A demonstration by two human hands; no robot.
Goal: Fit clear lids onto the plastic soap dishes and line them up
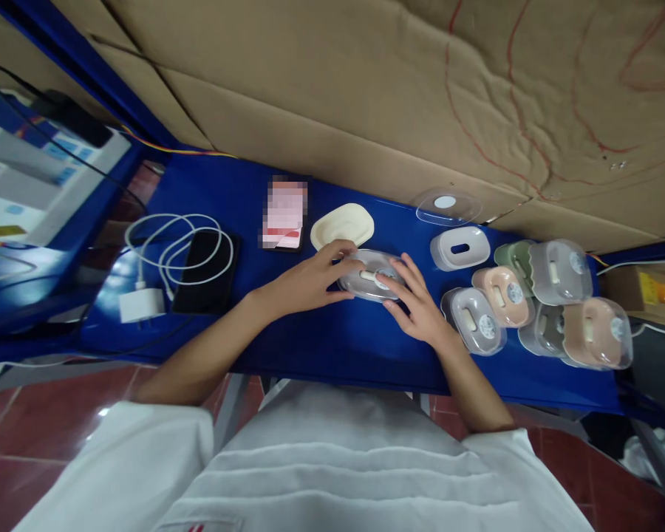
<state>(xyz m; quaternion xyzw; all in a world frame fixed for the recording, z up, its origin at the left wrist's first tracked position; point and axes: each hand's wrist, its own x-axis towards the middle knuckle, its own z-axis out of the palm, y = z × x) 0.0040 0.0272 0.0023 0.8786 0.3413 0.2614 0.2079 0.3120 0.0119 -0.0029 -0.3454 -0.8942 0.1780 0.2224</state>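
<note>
Between my hands, low over the blue tabletop, is a small oval plastic box (372,290) with a clear lid, a cream bar and a round sticker on top. My left hand (324,281) grips its left end, thumb and fingers bent around the edge. On the opposite end my right hand (418,301) holds the box, fingers lying over the lid and the sticker's edge. A cream oval dish-shaped piece (342,225) lies just behind my left hand. Right of the held box are a pale oval piece with a dark slot (461,248) and a loose clear lid (448,207).
Several lidded boxes in grey, peach and green (510,295) crowd the table's right side, some stacked. Left of my arms lie a phone with a lit screen (284,214), a dark phone (205,273) and a white charger with coiled cable (142,304). A cardboard wall (321,96) rises behind.
</note>
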